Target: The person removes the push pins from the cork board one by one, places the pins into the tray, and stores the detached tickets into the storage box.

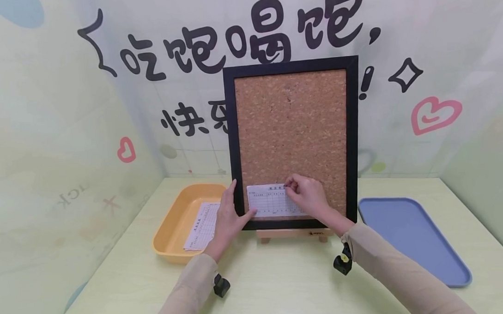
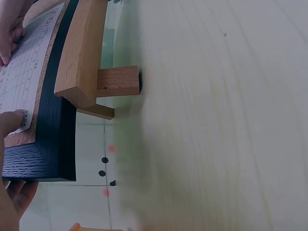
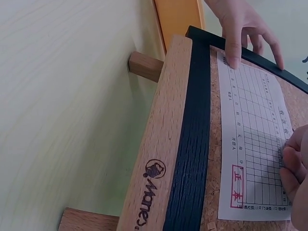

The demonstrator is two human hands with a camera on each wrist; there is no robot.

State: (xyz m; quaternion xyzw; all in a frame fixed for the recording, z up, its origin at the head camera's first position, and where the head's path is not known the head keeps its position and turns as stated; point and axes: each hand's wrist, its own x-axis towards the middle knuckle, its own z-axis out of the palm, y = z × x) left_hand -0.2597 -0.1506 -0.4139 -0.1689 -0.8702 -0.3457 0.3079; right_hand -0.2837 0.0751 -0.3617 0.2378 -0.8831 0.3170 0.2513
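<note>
A cork board (image 1: 292, 128) in a black frame stands upright on a wooden easel (image 3: 161, 139). A printed form slip (image 1: 263, 203) lies flat against the cork near its lower edge. My left hand (image 1: 227, 215) grips the frame's lower left side, its thumb pressing the slip's lower left corner and its fingers around the outer edge. At the slip's upper edge, my right hand (image 1: 309, 196) has curled fingers and pinches a small dark pin (image 1: 286, 186), mostly hidden by the fingertips. In the right wrist view the slip (image 3: 255, 144) shows a red stamped box.
An orange tray (image 1: 175, 224) with more printed slips (image 1: 201, 225) sits left of the board. On the right lies a blue tray (image 1: 412, 239). All stand on a pale wood-grain table (image 1: 281, 280), with printed wall panels behind and at both sides.
</note>
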